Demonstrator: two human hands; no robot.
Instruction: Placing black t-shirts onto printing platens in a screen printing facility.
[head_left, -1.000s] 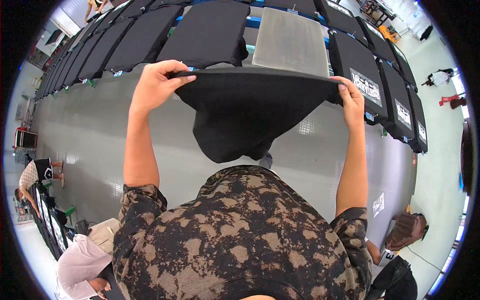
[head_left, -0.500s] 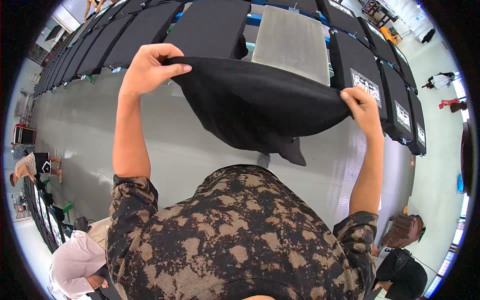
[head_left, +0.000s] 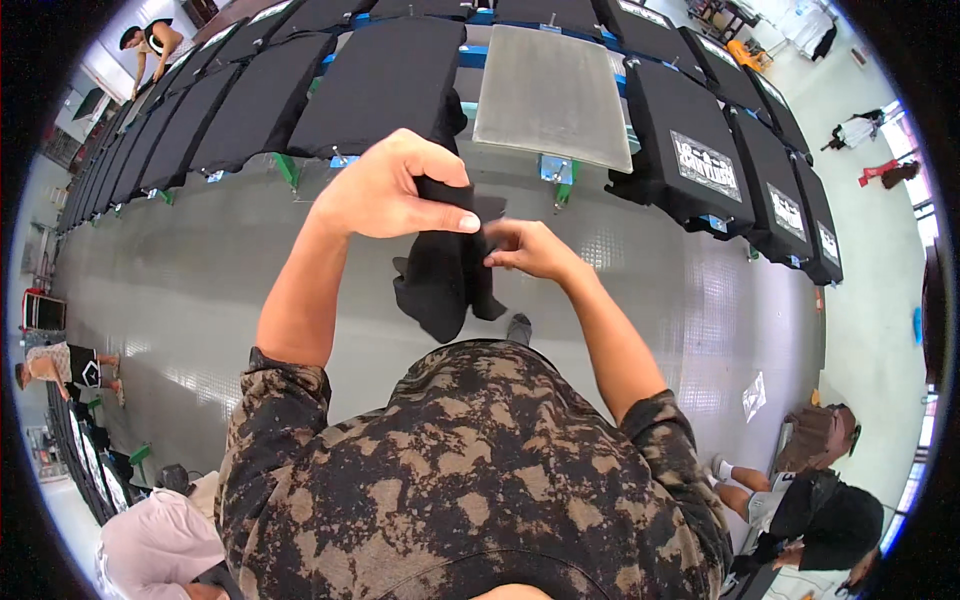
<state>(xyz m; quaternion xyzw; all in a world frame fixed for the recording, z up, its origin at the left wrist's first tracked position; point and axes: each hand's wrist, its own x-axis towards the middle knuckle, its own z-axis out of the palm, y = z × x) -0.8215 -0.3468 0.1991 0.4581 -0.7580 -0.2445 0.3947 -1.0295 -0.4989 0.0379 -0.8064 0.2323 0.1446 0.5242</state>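
Note:
A black cloth (head_left: 436, 280), apparently a garment, hangs gathered and folded in front of me. My left hand (head_left: 395, 190) pinches its upper end between thumb and fingers. My right hand (head_left: 530, 248) is at the cloth's right edge with curled fingers; part of what the fingertips grip is hidden and slightly blurred. Just beyond my hands is a bare grey flat platen (head_left: 550, 95), with no cloth on it.
Black-covered platens (head_left: 385, 85) run along both sides of the bare one; those on the right carry a white print (head_left: 705, 165). Blue and green metal supports (head_left: 556, 170) stick out beneath. People bend behind me at left (head_left: 165, 540) and right (head_left: 835, 520); another person (head_left: 155, 45) stands far left.
The cloth, stretched wide between both hands before, now hangs bunched. My right hand has come inward and down to meet the left, which moved right and lower. The view has shifted slightly.

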